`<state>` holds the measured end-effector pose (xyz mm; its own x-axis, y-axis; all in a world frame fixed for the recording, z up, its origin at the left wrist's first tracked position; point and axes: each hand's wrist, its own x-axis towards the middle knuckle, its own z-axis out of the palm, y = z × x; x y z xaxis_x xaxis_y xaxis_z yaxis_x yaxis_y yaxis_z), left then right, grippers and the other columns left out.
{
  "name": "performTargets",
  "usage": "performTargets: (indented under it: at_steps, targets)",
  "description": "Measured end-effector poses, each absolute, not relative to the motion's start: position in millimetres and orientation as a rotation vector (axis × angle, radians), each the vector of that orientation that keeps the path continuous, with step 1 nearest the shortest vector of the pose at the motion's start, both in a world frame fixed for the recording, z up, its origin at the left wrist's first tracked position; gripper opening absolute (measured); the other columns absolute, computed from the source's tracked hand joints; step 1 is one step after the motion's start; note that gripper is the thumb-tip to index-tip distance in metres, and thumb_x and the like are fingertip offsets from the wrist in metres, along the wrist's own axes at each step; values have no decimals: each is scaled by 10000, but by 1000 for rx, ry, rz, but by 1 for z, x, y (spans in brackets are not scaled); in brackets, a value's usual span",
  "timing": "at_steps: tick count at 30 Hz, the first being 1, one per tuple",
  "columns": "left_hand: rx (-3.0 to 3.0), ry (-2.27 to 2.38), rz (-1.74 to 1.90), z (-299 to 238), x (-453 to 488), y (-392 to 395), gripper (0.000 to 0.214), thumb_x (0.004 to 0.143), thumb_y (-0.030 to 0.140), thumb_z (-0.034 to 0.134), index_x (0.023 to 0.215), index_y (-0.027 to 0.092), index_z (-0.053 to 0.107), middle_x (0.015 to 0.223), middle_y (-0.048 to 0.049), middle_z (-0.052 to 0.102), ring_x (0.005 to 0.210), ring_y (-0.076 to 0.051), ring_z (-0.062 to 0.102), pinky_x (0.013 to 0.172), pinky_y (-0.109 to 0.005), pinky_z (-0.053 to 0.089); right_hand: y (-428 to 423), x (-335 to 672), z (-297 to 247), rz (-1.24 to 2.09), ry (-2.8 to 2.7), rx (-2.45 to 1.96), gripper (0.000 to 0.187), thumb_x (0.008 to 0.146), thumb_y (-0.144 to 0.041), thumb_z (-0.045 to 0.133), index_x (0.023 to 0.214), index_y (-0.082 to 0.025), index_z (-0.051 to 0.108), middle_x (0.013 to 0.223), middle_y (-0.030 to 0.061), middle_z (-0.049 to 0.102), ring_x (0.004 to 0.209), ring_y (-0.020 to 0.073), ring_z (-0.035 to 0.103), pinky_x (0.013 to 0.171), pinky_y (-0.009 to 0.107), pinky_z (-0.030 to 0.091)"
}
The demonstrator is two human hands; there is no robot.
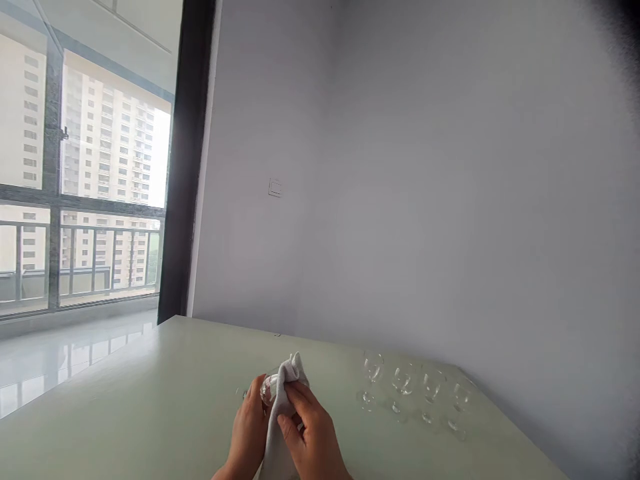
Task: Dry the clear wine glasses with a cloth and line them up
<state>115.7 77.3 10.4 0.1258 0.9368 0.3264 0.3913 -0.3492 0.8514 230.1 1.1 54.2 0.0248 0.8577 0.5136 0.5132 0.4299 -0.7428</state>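
Note:
A clear stemmed glass [269, 389] lies tilted in my left hand [249, 427], whose fingers wrap round it. Part of its bowl shows between the hand and a white cloth [291, 371]. My right hand [313, 427] pinches the cloth and presses it against the glass, covering the rim side. The cloth hangs down between both hands toward the bottom of the view. A faint glassy edge peeks out left of my left hand, and I cannot tell exactly which part of the glass it is.
Several clear stemmed glasses stand upright in a row on the right, among them one at the left end [373, 368] and one at the right end [461, 399]. The pale green table [165, 400] meets the grey wall [400, 200] behind. A window [110, 167] is at left.

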Motion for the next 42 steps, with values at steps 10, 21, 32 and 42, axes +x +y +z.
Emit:
performTargets:
  at_steps: [10,21,32,42]
  targets:
    - [2143,1349,1064,7,118,69,310,739,70,357,974,234,474,951,-35,597,689,-149,579,591,-248,380,5,240,47,905,-1485,-1250,218,766,-384,618,839,-179,614,402,-88,424,306,73,433,326,166,267]
    - [2751,1377,1315,0,110,83,565,758,-10,383,1255,251,456,1232,-56,575,864,-162,624,678,-269,463,19,234,31,1386,-581,-1004,403,672,-495,691,852,-155,575,565,-39,594,406,94,576,314,156,389]
    - [3159,967,1483,35,83,82,347,828,74,495,1042,320,613,958,60,715,1088,-179,552,1089,-422,157,15,260,44,1497,-555,-941,247,760,-378,626,708,-143,567,431,-41,548,320,72,494,287,144,328]
    - [2797,745,1251,27,91,95,171,873,241,494,977,270,626,801,28,719,778,-138,596,885,-332,433,-12,275,61,993,-1577,-1313,194,710,-159,539,885,-164,623,419,-79,518,426,121,585,474,199,400]
